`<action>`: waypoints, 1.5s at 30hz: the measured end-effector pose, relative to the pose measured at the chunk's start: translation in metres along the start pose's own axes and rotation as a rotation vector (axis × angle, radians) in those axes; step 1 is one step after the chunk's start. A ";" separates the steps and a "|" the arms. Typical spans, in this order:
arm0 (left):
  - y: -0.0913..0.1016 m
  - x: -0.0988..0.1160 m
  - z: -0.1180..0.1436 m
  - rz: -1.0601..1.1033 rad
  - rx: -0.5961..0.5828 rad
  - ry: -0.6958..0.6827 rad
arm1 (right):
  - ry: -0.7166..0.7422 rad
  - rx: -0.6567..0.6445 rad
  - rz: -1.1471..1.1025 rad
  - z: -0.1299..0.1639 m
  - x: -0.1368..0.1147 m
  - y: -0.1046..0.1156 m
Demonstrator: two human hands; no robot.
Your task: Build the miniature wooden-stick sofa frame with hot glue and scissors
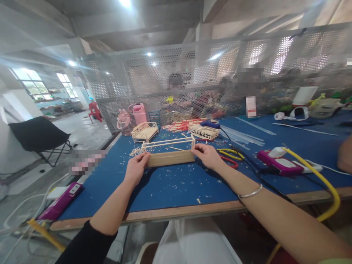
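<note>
Between my two hands is a small frame of pale wooden sticks (167, 141) with a flat wooden panel (171, 158) along its near side. My left hand (136, 168) pinches the left end of this stick frame with thumb and fingers. At the other end, my right hand (206, 156) has its fingers closed on the right corner. Just beyond lie a stick-built piece with a flat base (145, 132) at the left and another stick-built piece (203, 132) at the right. A blue glue gun (210, 124) rests on that right piece.
Red-tipped sticks (181, 125) and clear glue sticks (242, 135) lie farther back. Pliers with yellow and red handles (231, 156) are right of my right hand. Purple power strips (279, 164) and cables sit at both sides. A perforated metal screen (148, 77) stands behind; another person's hand (345, 154) shows far right.
</note>
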State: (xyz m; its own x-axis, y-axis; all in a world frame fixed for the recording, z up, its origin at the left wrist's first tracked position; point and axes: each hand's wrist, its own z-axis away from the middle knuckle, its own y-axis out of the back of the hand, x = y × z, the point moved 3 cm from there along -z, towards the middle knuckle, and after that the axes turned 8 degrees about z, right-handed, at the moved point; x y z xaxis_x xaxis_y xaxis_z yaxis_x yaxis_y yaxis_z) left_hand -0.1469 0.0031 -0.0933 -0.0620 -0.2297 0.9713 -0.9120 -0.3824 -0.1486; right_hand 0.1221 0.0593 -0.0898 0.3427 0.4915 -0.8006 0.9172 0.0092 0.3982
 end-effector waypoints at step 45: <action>-0.191 -0.020 -0.172 -1.301 -0.979 0.003 | -0.030 -0.038 0.658 -0.030 0.012 0.036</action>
State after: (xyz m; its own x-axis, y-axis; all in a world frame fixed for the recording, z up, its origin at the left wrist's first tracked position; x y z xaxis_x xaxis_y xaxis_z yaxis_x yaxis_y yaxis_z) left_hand -0.0417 0.2346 -0.0522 0.9138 -0.2225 0.3399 -0.2406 0.3777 0.8941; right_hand 0.1530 0.0913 -0.0719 0.8356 0.3802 -0.3966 0.5066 -0.2541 0.8239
